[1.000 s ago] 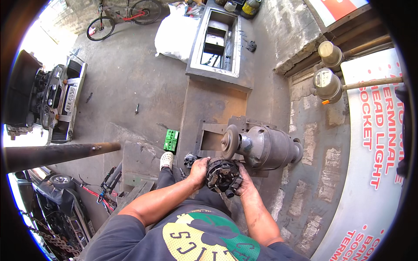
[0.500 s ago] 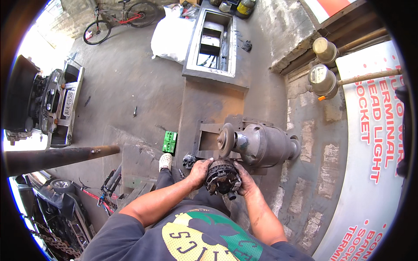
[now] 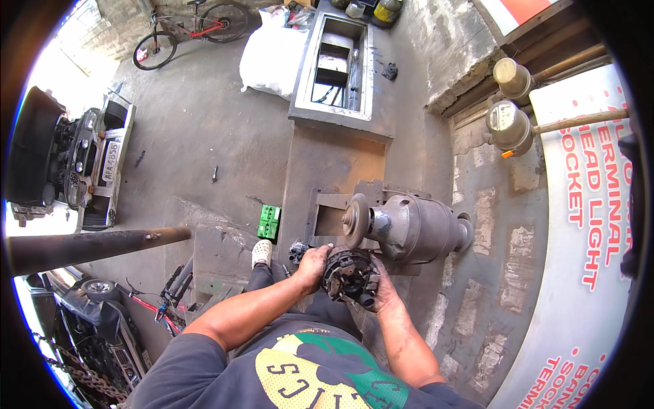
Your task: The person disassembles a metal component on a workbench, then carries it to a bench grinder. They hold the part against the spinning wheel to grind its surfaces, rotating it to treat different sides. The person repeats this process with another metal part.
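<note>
Between my two hands I hold a dark, round alternator [image 3: 349,276], its inner side with windings and fittings facing up toward me. My left hand [image 3: 314,266] grips its left edge, fingers curled round the rim. On the opposite edge my right hand [image 3: 384,282] is closed round it, next to a small finned part. Just beyond stands a bench grinder [image 3: 415,228] with a grey motor body, its wheel [image 3: 357,220] close above the alternator. A small dark metal part [image 3: 298,251] lies left of my left hand.
A green car battery [image 3: 269,221] sits on the floor by my foot in a light clog [image 3: 262,253]. Farther off are a metal-framed box [image 3: 334,112], a white sack [image 3: 272,60] and a bicycle [image 3: 194,31]. At left, a pole [image 3: 102,249] and a vehicle [image 3: 85,160]. Electricity meters [image 3: 507,126] hang at right.
The alternator has turned and tilted in my hands, so more of its open inner face and a finned part show. Both hands still hold it.
</note>
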`<state>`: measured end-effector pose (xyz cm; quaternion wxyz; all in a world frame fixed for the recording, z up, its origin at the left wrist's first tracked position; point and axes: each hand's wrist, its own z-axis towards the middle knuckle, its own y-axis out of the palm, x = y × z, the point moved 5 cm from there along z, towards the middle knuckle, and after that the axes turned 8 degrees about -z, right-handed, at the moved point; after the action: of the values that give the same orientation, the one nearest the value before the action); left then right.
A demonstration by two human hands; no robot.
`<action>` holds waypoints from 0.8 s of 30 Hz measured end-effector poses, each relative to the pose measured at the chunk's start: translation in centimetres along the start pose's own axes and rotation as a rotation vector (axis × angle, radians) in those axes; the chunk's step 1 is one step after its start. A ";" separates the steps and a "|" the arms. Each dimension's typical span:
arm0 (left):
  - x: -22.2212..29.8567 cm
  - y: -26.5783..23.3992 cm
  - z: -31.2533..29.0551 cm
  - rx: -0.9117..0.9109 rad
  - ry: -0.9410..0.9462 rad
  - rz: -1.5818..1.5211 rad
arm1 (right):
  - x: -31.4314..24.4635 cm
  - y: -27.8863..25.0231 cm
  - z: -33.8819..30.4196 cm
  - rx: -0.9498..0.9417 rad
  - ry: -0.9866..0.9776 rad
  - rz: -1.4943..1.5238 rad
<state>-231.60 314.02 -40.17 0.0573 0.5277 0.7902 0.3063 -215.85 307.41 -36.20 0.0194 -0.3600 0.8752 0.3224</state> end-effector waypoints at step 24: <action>-0.5 -1.4 0.6 0.000 0.049 -0.108 | -0.4 1.0 1.0 -0.042 0.077 -0.029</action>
<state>-232.25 313.44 -41.49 0.0544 0.4765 0.8188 0.3155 -216.45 308.78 -36.32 -0.0170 -0.3852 0.8630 0.3264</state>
